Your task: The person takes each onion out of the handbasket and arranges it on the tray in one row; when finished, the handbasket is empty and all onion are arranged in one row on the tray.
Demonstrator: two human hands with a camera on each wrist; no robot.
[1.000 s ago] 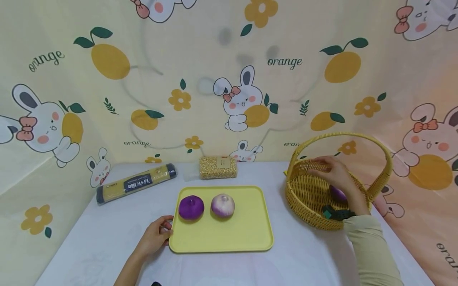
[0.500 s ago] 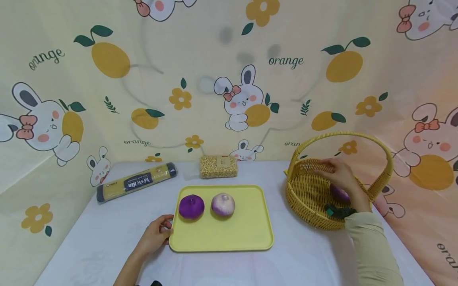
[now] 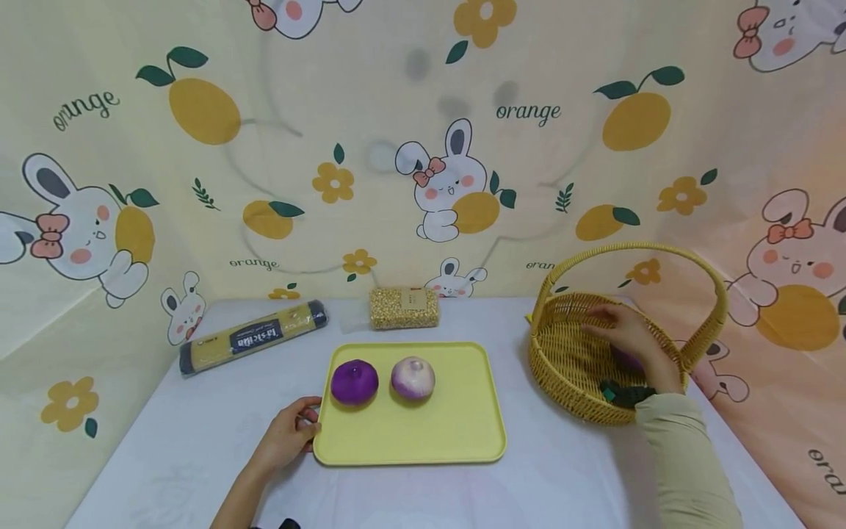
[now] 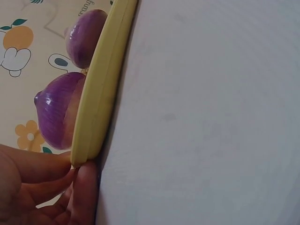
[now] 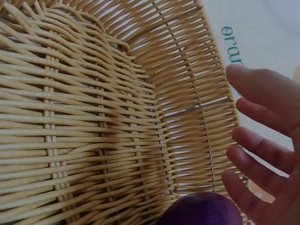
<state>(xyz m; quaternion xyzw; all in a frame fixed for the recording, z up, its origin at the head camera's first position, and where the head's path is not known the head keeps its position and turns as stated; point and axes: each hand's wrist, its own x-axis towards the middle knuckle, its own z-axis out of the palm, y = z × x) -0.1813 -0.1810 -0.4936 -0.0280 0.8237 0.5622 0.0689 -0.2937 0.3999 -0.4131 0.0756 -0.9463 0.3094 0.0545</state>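
Hovering with grip spread, right hand (image 3: 628, 334) over a seemingly round purple onion (image 5: 201, 210); left hand (image 3: 287, 433) pinching tray (image 3: 410, 441)

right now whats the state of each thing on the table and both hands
left hand: holds the tray corner
right hand: open, inside the basket
tray: flat, two onions on it
purple onion: on tray
pale onion: on tray
basket: upright, a third onion inside

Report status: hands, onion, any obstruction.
Left hand pinches yellow tray edge. Right hand open inside wicker basket, over purple onion, not gripping. Nothing in the way.
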